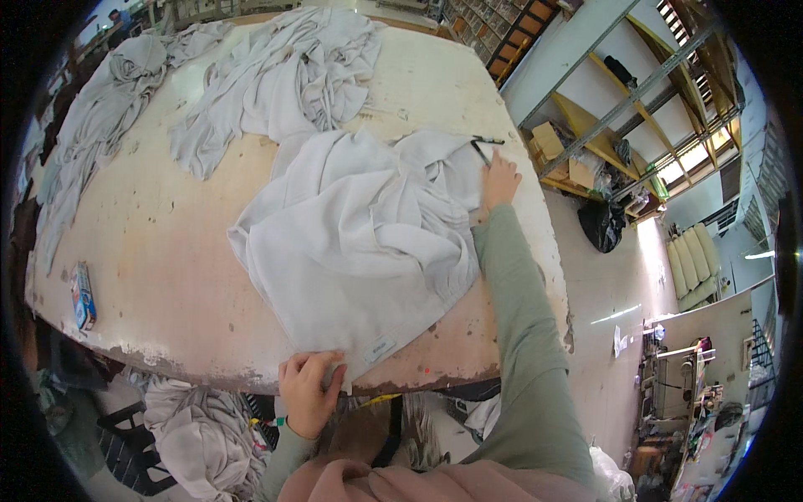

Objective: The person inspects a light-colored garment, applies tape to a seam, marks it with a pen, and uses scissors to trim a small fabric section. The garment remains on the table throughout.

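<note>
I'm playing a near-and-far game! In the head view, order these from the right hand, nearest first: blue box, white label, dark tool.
1. Dark tool: just ahead of the right hand.
2. White label: lower left, on the cloth.
3. Blue box: over at the table's left side.

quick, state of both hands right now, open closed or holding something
Left hand: closed on the near edge of the light grey cloth.
Right hand: at the black V-shaped tool; whether it grips it cannot be told.
</note>
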Demonstrator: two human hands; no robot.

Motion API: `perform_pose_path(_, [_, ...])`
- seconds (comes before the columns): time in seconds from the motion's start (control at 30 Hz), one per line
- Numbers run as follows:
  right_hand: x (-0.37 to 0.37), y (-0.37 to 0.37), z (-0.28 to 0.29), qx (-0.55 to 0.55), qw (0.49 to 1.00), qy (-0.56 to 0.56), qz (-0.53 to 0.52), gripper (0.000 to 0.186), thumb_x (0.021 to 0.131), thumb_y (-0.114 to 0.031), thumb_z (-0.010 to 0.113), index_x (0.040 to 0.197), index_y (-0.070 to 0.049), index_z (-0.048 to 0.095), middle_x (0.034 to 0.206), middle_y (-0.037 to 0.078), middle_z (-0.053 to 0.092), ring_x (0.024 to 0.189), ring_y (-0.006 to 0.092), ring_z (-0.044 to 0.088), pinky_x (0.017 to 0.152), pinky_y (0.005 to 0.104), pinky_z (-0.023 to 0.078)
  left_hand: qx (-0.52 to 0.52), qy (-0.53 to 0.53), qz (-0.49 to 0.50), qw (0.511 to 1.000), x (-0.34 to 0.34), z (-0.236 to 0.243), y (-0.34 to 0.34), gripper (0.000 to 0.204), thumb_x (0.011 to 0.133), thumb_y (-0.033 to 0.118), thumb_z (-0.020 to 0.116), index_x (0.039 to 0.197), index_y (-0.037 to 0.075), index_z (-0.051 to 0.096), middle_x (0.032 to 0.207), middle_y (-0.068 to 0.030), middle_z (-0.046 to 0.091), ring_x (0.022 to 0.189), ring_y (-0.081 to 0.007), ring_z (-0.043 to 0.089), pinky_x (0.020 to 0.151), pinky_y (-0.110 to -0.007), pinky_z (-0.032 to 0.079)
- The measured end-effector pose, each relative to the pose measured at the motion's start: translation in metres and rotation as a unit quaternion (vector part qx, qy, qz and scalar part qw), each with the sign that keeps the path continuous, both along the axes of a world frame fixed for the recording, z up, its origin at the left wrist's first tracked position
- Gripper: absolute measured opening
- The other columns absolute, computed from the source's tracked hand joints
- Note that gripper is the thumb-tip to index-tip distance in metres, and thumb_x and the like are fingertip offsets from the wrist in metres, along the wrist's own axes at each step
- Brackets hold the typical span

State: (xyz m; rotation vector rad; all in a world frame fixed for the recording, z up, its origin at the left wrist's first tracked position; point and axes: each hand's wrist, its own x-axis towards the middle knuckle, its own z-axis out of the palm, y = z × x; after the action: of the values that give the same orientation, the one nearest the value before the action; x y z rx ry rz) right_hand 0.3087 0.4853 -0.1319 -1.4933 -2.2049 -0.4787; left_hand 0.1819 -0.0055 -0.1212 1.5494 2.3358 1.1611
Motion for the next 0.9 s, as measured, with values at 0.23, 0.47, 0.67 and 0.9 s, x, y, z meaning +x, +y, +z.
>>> perform_pose_path(0.23, [0.029, 0.007, 0.009, -0.134, 0.982, 0.119, 0.053, 0.024, 0.087, -0.016, 0.053, 0.102, 0.003, 0.051, 0.087, 0.020, 0.063, 0.080, 0.0368, 0.061, 0.071, 0.0464, 0.047, 0.005, 0.052, -0.032, 0.998, -0.002, -0.004, -0.002, 0.030, 0.072, 0.021, 0.074, 0.101, 0.017, 0.067, 0.103, 0.0058, 0.065, 0.094, -0.0173, 0.057, 0.081, -0.033, 0.038])
perform_pose_path(0.47, [0.051, -0.044, 0.023, -0.162, 0.944, 0.282, 0.059, 0.023, 0.092, -0.015, 0.050, 0.102, 0.004, 0.044, 0.086, 0.025, 0.063, 0.082, 0.0427, 0.062, 0.069, 0.0479, 0.047, 0.032, 0.052, -0.032, 0.998, 0.000, -0.010, -0.001, 0.031, 0.070, 0.021, 0.074, 0.099, 0.015, 0.068, 0.105, 0.0051, 0.065, 0.095, -0.0189, 0.056, 0.082, -0.034, 0.039])
perform_pose_path(0.67, [0.038, -0.113, 0.067, -0.234, 0.884, 0.347, 0.209, 0.021, 0.092, -0.013, 0.051, 0.108, 0.000, 0.049, 0.089, 0.016, 0.064, 0.080, 0.0220, 0.064, 0.070, 0.0333, 0.049, 0.025, 0.069, -0.026, 0.997, 0.000, -0.005, -0.003, 0.034, 0.071, 0.023, 0.074, 0.104, 0.015, 0.067, 0.112, 0.0040, 0.062, 0.096, -0.0214, 0.055, 0.084, -0.035, 0.039])
perform_pose_path(0.9, [0.019, -0.237, 0.117, -0.500, 0.605, 0.504, 0.360, 0.034, 0.094, -0.012, 0.047, 0.126, -0.006, 0.037, 0.089, 0.009, 0.061, 0.057, 0.0134, 0.056, 0.054, 0.0230, 0.047, -0.014, 0.111, -0.011, 0.994, 0.004, -0.001, -0.006, 0.038, 0.074, 0.027, 0.072, 0.109, 0.015, 0.065, 0.119, 0.0007, 0.058, 0.106, -0.0257, 0.050, 0.091, -0.040, 0.035])
